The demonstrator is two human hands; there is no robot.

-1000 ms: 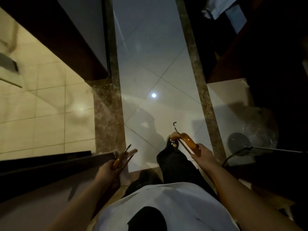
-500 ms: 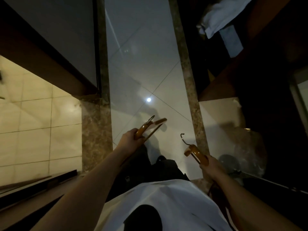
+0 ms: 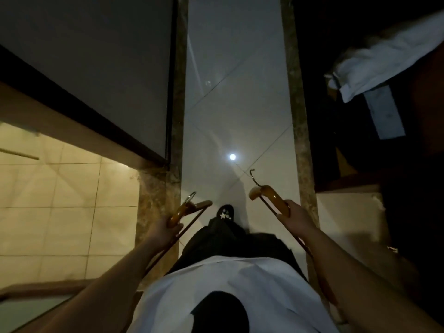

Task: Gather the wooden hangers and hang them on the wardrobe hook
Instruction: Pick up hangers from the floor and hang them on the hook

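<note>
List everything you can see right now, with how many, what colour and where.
left hanger: one seen, orange-brown wood, metal hook, lower left of centre
right hanger: one seen, same colours, lower right of centre
floor tiles: pale grey, glossy, centre strip
border strip: two, mottled brown, either side of that strip
beige tiles: left
white cloth: one, upper right
shoe: one, black with white stars, centre
left hand: fingers curled round left hanger
right hand: fingers curled round right hanger
</note>
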